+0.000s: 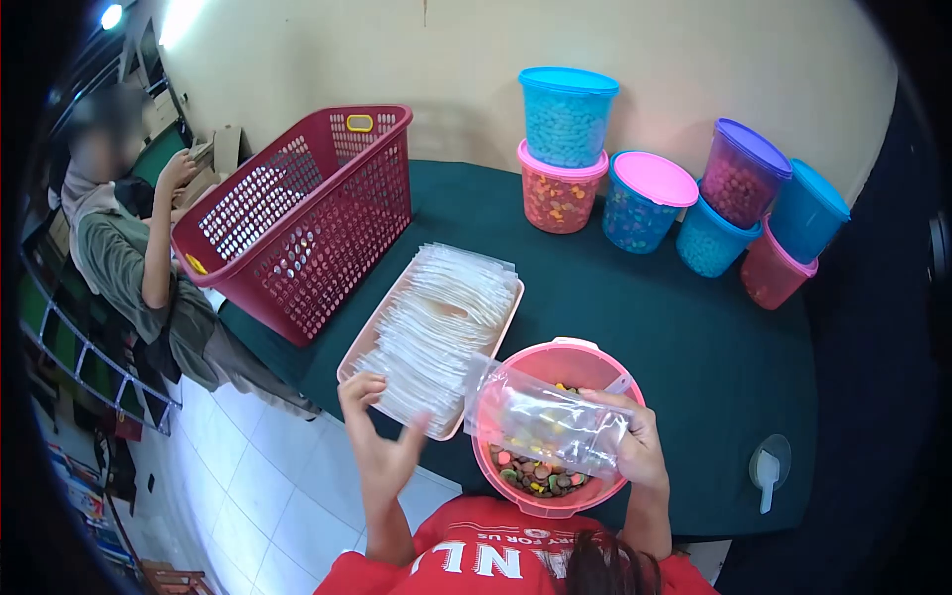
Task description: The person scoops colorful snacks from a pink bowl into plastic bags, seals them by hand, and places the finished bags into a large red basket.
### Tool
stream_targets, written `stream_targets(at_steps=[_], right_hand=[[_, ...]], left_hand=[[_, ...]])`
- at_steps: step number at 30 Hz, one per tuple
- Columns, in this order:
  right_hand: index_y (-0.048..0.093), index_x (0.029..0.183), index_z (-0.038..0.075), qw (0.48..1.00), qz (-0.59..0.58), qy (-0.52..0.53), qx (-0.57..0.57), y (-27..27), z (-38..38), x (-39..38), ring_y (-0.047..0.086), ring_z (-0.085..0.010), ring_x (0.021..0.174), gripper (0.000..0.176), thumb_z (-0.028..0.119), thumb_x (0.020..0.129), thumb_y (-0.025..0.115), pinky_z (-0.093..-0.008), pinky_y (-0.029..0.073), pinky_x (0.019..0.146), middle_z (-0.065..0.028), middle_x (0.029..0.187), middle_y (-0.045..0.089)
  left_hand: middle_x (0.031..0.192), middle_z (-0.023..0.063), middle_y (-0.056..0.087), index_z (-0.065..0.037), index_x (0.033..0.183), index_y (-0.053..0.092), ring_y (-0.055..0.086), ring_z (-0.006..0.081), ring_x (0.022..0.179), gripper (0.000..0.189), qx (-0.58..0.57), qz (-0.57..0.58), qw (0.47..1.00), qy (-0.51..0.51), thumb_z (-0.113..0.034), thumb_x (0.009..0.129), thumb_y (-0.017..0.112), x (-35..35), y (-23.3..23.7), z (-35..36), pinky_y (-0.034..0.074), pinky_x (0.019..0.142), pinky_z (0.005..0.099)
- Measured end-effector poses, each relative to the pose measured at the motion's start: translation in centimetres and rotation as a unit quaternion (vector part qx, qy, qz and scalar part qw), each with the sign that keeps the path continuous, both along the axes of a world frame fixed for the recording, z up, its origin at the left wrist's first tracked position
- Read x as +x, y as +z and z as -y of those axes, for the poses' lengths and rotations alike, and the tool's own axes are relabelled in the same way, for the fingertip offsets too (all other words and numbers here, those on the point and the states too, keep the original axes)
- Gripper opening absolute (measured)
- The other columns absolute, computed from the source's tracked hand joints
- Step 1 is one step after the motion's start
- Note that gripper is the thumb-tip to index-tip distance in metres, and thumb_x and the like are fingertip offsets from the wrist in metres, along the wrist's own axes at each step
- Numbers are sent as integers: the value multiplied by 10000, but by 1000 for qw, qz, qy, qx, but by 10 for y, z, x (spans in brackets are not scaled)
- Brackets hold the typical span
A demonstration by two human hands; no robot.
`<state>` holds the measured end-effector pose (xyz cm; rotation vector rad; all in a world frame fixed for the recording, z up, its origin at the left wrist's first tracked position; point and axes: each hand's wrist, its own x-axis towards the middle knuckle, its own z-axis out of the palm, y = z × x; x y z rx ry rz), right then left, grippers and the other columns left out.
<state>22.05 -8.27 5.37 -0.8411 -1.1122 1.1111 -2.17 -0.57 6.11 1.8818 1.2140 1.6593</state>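
A person's right hand (643, 446) pinches one end of a clear plastic bag (555, 418) over a pink bucket (587, 368) of colorful pieces. The left hand (385, 451), fingers wide, hovers beside stacked bags (436, 309); limp film likely calls for light fingertips.

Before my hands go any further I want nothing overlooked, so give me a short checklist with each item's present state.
1. Right hand gripping the clear bag: ok.
2. Left hand free: ok; fingers spread, near the stacked bags.
3. Pink bucket uncovered, with colored pieces inside: ok.
4. Held bag's mouth spread open: cannot tell; glare on the plastic hides it.
5. White scoop in hand: not ok; it lies toward the table's right edge.
6. Clear view into the bucket: not ok; the held bag covers part of it.
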Motion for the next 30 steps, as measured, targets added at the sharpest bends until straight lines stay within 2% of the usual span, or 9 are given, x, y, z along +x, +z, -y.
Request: stream_targets(at_steps=[5,12,13,14,15,16,18,19,30], right_hand=[[533,1116,19,993,94,70,-17,3,9,-25,489,-41,661,431,-92,750,335,-190,392,607,-32,846,589],[413,1190,-16,991,43,120,-47,15,8,-7,531,-106,634,399,157,835,476,-243,420,595,-57,746,570],[401,1196,-21,979,194,36,-44,20,1,-1,541,-146,691,451,234,833,482,-268,423,623,-76,767,560],[389,1203,-27,938,340,-48,-40,25,-7,4,551,-187,748,512,311,831,488,-293,426,652,-95,788,550],[418,1174,-47,808,582,-94,-6,28,-14,10,502,-250,951,536,356,825,473,-369,361,845,-140,901,545],[418,1174,-47,808,581,-96,-9,17,-15,13,502,-250,951,536,356,825,473,-369,361,845,-140,901,545],[472,1121,-27,597,792,-121,31,-21,-15,22,432,-274,1005,487,329,791,514,-468,212,962,-138,931,532],[507,1067,-38,555,826,-89,46,-32,-13,27,459,-262,959,485,357,787,509,-512,157,978,-135,923,536],[515,788,36,567,822,36,-30,-37,-30,14,538,-225,743,185,221,783,516,-356,316,663,-91,723,563]], left_hand=[[1176,133,418,-37,1188,365,437,240,1070,832,76,-232,927,-283,-387,548,765,39,39,36,294,916,392],[1123,70,534,-53,1201,430,547,206,916,836,-18,-218,922,-320,-282,476,778,34,32,28,307,908,398],[1069,90,553,-40,1128,488,551,226,890,774,-6,-188,935,-299,-240,440,782,29,29,23,336,878,379],[1069,90,553,-40,1128,488,551,226,890,774,-9,-190,934,-301,-240,440,782,22,22,21,336,878,379],[1031,99,562,-34,1097,501,551,241,892,765,-41,-161,946,-279,-238,418,790,14,15,18,351,861,371],[993,108,571,-29,1065,514,552,255,893,755,-72,-132,954,-258,-235,397,798,6,10,15,366,844,363],[958,124,569,-20,1038,516,548,261,916,759,-72,-135,950,-273,-248,378,813,-7,5,11,396,819,343],[964,127,567,-17,1037,516,546,248,929,761,-122,-97,941,-302,-258,381,818,-14,-1,12,400,821,335],[1090,138,481,27,1158,431,494,229,993,765,-327,24,836,-440,-325,544,720,-22,-59,18,393,846,342]])
